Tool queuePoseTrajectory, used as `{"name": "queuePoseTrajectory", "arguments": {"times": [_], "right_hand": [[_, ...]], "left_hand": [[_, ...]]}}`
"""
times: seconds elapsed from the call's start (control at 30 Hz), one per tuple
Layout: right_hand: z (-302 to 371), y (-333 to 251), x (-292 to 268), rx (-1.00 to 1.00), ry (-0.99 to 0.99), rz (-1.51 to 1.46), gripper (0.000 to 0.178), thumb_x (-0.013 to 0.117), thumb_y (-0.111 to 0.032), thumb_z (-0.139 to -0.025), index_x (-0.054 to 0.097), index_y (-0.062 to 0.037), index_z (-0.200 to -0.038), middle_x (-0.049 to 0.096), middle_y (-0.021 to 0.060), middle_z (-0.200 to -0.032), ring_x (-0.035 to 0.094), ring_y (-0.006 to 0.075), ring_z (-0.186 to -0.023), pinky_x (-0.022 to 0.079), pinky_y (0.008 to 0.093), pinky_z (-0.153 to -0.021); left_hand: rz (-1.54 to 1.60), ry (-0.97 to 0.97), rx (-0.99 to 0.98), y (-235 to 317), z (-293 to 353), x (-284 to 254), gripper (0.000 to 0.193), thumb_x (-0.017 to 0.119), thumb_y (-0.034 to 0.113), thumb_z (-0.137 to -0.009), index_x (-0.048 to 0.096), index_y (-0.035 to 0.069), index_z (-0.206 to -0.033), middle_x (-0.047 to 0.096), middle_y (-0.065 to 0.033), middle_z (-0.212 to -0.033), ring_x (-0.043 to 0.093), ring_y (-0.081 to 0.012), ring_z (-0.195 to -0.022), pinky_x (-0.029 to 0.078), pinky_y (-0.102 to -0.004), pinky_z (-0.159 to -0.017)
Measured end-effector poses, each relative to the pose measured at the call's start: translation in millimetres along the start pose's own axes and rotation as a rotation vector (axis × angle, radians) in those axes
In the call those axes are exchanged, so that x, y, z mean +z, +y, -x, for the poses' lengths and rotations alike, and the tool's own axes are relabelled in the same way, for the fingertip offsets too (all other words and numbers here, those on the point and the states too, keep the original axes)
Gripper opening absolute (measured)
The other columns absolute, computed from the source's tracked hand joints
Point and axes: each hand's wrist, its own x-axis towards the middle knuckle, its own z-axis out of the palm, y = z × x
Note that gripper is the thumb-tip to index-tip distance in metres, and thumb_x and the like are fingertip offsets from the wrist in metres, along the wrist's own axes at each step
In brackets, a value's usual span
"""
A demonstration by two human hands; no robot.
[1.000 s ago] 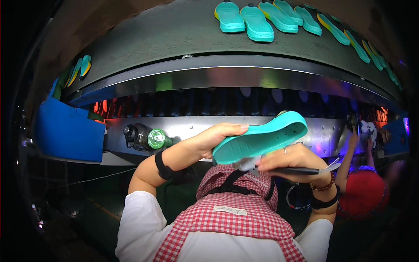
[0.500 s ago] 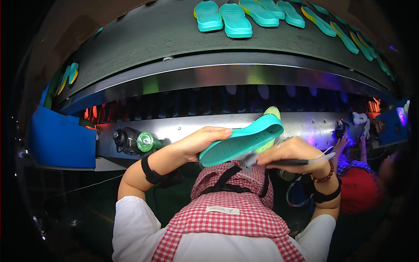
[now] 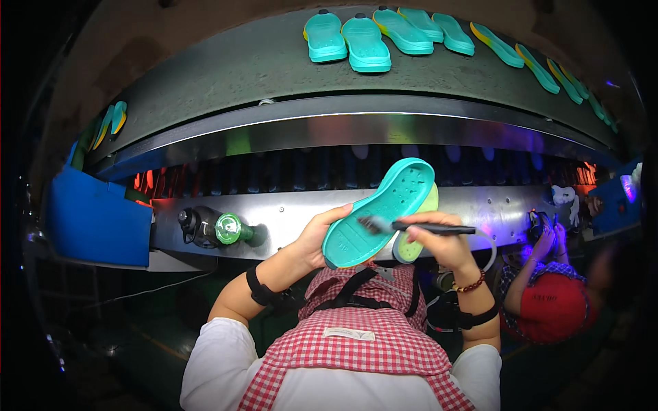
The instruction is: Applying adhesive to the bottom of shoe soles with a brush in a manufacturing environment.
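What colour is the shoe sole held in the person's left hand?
Teal, seen in the head view: the shoe sole in the left hand.

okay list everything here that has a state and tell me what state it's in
left hand: gripping the teal sole
teal sole: held up tilted, underside facing the camera
right hand: holding the brush
brush: bristles touching the sole
soles on the belt: lying flat in a row

Dim room; a steel conveyor beside a blue bin.

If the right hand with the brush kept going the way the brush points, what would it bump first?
Probably the teal shoe sole held by the left hand; the brush in the right hand has its bristles already on it.
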Motion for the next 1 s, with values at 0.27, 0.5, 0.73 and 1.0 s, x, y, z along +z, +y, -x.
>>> {"name": "queuePoseTrajectory", "arguments": {"times": [0.27, 0.5, 0.73, 1.0], "right_hand": [[-19.7, 25.2, 47.0, -0.479, 0.421, 0.475, 0.023, 0.061, 0.003, -0.074, 0.061, 0.0024, -0.097, 0.064, 0.0169, -0.084, 0.064, 0.0247, -0.076, 0.049, 0.0295, -0.067], [-4.2, -43.5, 63.6, -0.108, -0.314, 0.096, 0.025, 0.061, 0.001, -0.073, 0.061, 0.0027, -0.099, 0.064, 0.0157, -0.092, 0.062, 0.0169, -0.068, 0.048, 0.0243, -0.059], [-8.3, -33.5, 37.6, -0.141, -0.037, -0.364, 0.024, 0.059, -0.002, -0.074, 0.059, 0.0080, -0.096, 0.060, 0.0249, -0.098, 0.055, 0.0138, -0.048, 0.045, 0.0209, -0.044], [16.1, -24.5, 29.3, -0.076, 0.106, -0.320, 0.024, 0.056, -0.002, -0.077, 0.058, 0.0068, -0.100, 0.061, 0.0210, -0.098, 0.056, 0.0115, -0.054, 0.046, 0.0193, -0.049]], "left_hand": [[0.041, 0.095, 0.063, 1.0, 7.2, -15.1, 0.045, 0.040, 0.035, -0.090, 0.044, 0.003, -0.121, 0.055, -0.0168, -0.109, 0.059, -0.0280, -0.093, 0.049, -0.0439, -0.080], [0.038, 0.167, 0.205, 12.6, 30.5, -42.1, 0.044, 0.039, 0.035, -0.090, 0.046, 0.002, -0.119, 0.057, -0.0137, -0.107, 0.060, -0.0235, -0.092, 0.049, -0.0403, -0.080], [-0.152, -0.140, 0.661, 120.8, 112.3, -10.7, 0.057, 0.028, 0.038, -0.090, 0.034, -0.003, -0.128, 0.043, -0.0239, -0.125, 0.049, -0.0412, -0.106, 0.039, -0.0568, -0.088], [0.641, 0.120, 1.565, 317.8, 183.2, -105.1, 0.078, 0.020, 0.059, -0.081, 0.002, 0.010, -0.140, 0.012, -0.0108, -0.145, 0.015, -0.0307, -0.133, 0.013, -0.0583, -0.102]]}}
